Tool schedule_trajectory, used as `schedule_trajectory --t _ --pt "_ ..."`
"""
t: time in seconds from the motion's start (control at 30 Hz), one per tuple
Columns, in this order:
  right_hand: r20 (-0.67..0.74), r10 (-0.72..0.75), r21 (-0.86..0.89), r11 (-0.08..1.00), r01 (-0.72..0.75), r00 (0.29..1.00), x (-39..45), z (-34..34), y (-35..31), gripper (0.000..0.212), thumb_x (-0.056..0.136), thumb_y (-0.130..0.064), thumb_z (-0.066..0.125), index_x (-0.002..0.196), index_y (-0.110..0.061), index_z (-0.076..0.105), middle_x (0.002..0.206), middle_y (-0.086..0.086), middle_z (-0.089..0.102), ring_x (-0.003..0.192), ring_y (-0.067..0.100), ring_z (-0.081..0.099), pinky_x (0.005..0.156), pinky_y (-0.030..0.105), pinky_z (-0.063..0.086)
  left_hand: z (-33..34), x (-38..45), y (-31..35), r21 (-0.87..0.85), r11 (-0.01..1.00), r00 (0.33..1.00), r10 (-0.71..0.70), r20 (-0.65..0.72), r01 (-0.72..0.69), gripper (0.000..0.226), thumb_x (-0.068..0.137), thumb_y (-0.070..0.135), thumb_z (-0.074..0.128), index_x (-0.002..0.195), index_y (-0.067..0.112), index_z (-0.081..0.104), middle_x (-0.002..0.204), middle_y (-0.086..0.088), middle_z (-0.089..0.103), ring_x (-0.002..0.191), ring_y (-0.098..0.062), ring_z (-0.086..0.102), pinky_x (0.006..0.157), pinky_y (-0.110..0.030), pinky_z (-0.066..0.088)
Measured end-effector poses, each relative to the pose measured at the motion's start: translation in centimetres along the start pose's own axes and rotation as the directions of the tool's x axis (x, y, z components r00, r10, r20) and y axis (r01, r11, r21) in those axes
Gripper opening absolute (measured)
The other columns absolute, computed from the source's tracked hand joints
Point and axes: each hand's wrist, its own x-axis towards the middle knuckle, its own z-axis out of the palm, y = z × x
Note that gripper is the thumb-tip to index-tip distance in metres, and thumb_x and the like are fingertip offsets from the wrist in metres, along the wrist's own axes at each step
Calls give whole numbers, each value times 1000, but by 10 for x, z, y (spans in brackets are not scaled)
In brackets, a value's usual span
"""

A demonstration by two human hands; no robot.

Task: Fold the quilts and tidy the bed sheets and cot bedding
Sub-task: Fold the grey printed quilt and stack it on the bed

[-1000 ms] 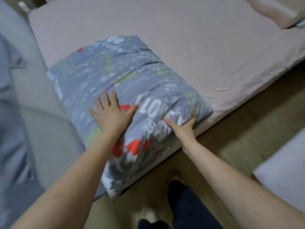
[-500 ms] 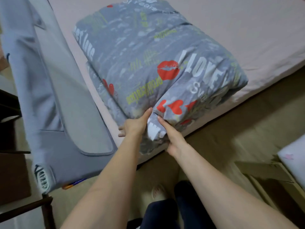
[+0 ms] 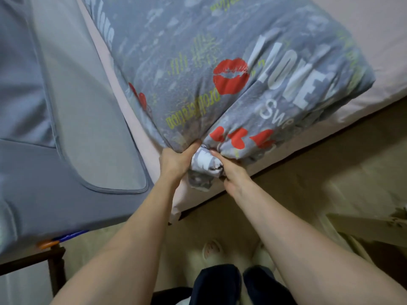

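Observation:
A folded grey quilt (image 3: 220, 62) printed with red lips, hearts and the white word LOVE lies on the pink bed sheet (image 3: 385, 51), at the bed's near corner. My left hand (image 3: 176, 160) grips the quilt's near edge, thumb on top and fingers tucked under the fold. My right hand (image 3: 231, 170) holds the bunched fabric just to the right, its fingers buried in the cloth. A white-printed wad of quilt sticks out between the two hands.
A grey padded cot side (image 3: 66, 128) stands against the bed on the left, with a dark wooden frame (image 3: 55, 265) below it. The beige floor (image 3: 308, 194) runs along the bed's edge. My slippered feet (image 3: 211, 249) show below. A cardboard box (image 3: 374, 225) sits at right.
Both hands went from lying flat on top of the quilt to gripping its near edge. The view moved closer and lower over the bed's corner.

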Motion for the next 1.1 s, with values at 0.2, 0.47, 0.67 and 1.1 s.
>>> schedule_trajectory --t 0.2,0.47,0.67,1.1 --pt "-7 -154 -48 987 154 988 -22 -26 -80 35 78 1 74 110 11 64 109 17 67 90 26 66 78 36 57 26 -37 59 -90 993 996 81 22 -79 50 62 52 77 88 10 72 87 -4 73 88 -21 69 80 -37 57" --pt "26 -397 -329 863 383 917 -67 -89 -249 17 77 -2 76 78 5 60 77 17 61 71 27 61 70 41 52 126 -97 169 -349 937 999 28 -26 -35 58 73 47 77 92 -7 70 93 -21 70 94 -29 68 83 -45 55" --pt "-99 -527 -596 711 373 844 -34 -189 -324 36 80 -9 74 112 6 65 109 20 66 100 32 65 83 32 53 260 -143 200 -316 943 986 -60 155 107 73 79 53 71 111 -12 62 116 -28 62 112 -36 60 91 -40 50" --pt "-472 -163 220 930 294 867 -5 -199 -225 56 77 -58 68 114 -19 57 129 9 56 120 29 54 94 40 47 164 -85 177 -517 709 875 -345 340 480 79 69 66 70 131 20 52 134 0 52 117 -27 55 87 -37 51"
